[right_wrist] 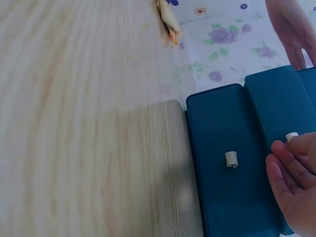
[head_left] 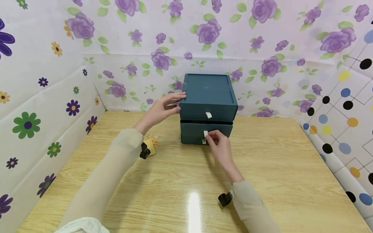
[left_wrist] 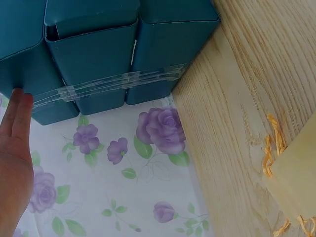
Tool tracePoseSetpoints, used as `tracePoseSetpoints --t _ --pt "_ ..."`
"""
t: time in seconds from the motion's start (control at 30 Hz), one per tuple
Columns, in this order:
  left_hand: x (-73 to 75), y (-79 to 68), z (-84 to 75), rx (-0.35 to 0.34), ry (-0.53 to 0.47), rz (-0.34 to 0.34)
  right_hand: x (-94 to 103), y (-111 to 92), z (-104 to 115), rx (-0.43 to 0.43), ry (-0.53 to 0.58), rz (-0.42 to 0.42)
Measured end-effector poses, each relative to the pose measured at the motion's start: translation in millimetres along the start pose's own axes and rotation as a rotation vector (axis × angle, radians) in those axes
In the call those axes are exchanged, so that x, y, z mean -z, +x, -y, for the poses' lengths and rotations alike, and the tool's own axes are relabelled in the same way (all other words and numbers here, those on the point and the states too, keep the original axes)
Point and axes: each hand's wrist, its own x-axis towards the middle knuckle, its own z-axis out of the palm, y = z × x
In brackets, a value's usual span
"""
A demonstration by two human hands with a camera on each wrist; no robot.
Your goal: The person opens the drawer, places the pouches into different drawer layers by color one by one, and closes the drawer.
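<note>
A dark teal stack of three drawers (head_left: pixel 208 89) stands on the table, its units bound at the side with clear tape (left_wrist: pixel 131 79). The middle drawer (head_left: pixel 190 132) juts forward a little, with a dark gap above its front. My right hand (head_left: pixel 222 147) pinches that drawer's white pull tab (right_wrist: pixel 291 136) between thumb and fingers. Below it, the bottom drawer (right_wrist: pixel 222 187) sits further back and has its own white tab (right_wrist: pixel 231 159). My left hand (head_left: pixel 161 108) rests with extended fingers against the left side of the top unit; its fingertips (left_wrist: pixel 17 96) touch the teal wall.
A yellow drawstring pouch (left_wrist: pixel 298 173) with orange cords lies on the wooden table (head_left: pixel 169 181), left of the drawers and partly behind my left forearm in the head view. Flowered cloth (head_left: pixel 131 38) hangs behind the stack. Dotted cloth (head_left: pixel 344 113) lines the right side.
</note>
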Motion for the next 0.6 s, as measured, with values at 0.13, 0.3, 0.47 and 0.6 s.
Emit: tracePoseSetpoints --t 0.13,0.3,0.47,0.6 --pt "1.3 -0.4 0.9 -0.008 0.004 -0.004 -2.4 5.6 -1.5 0.011 0.008 -0.001" --pt "1.9 -1.3 0.8 -0.014 0.005 -0.016 -4.6 10.6 -2.3 0.020 0.013 -0.009" --pt "0.2 -1.8 -0.5 -0.003 -0.006 -0.012 -6.4 12.2 -4.7 0.020 -0.005 -0.031" --pt "0.0 -1.0 -1.1 -0.012 -0.005 -0.009 -7.3 12.7 -5.7 0.021 -0.007 -0.044"
